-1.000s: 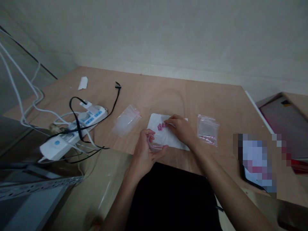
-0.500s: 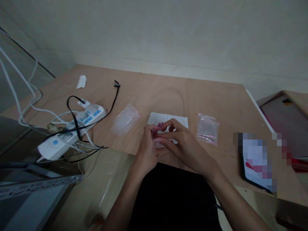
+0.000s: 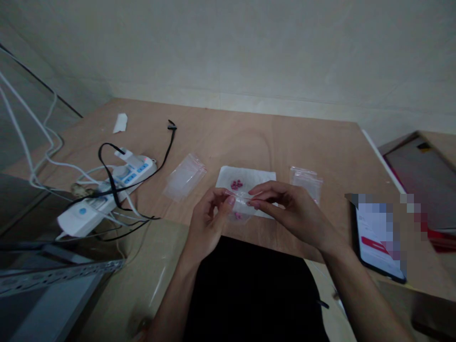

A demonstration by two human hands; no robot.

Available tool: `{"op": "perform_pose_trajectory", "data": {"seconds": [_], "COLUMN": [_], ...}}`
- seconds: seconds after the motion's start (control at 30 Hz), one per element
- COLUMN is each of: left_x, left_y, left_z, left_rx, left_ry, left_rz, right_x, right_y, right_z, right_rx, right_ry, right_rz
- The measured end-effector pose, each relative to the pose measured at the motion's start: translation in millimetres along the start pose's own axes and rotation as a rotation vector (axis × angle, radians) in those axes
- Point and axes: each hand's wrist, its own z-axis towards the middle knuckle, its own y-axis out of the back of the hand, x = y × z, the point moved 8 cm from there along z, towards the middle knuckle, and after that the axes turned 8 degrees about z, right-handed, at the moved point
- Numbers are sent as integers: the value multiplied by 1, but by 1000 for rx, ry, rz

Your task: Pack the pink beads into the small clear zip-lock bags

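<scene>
A small clear zip bag [image 3: 242, 195] is stretched between my two hands, with some pinkish-red pieces [image 3: 238, 216] low inside it. My left hand [image 3: 212, 216] pinches the bag's top edge at its left end between thumb and fingers. At the other end of that edge, my right hand [image 3: 281, 202] has thumb and forefinger closed on it. Behind the bag, a white paper sheet [image 3: 261, 176] lies on the table with a little cluster of pinkish-red beads [image 3: 236, 184] on it; their exact kind is too small to tell.
Flat clear zip bags [image 3: 185, 176] lie to the left, and more clear bags [image 3: 306, 183] to the right, partly behind my right hand. A white power strip [image 3: 107, 194] with tangled cables stands at left. A phone [image 3: 377, 242] rests at right, near a box [image 3: 423, 175].
My hands have moved apart from being bunched together, and the bag is now drawn out between them. The right hand has shifted right, uncovering the beads on the paper.
</scene>
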Motion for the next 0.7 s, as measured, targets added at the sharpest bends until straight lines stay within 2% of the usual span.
{"op": "perform_pose_trajectory", "data": {"seconds": [0.17, 0.37, 0.5, 0.57, 0.7], "left_x": [-8, -8, -8, -8, -11], "left_y": [6, -1, -4, -4, -10], "left_z": [-2, -11, -14, -15, -14], "left_rx": [-113, -188, -177, -157, -25], "left_ry": [-30, 54, 47, 41, 18], "left_rz": [-38, -203, -202, -190, -101], "right_x": [1, -1, -15, -15, -13], "right_y": [6, 6, -6, -10, -9], "right_z": [-8, -16, -16, -17, -24], "right_rx": [-121, -314, -288, -286, -348], "right_ry": [-27, 6, -79, -80, -46], "right_rz": [93, 238, 345, 348, 269]}}
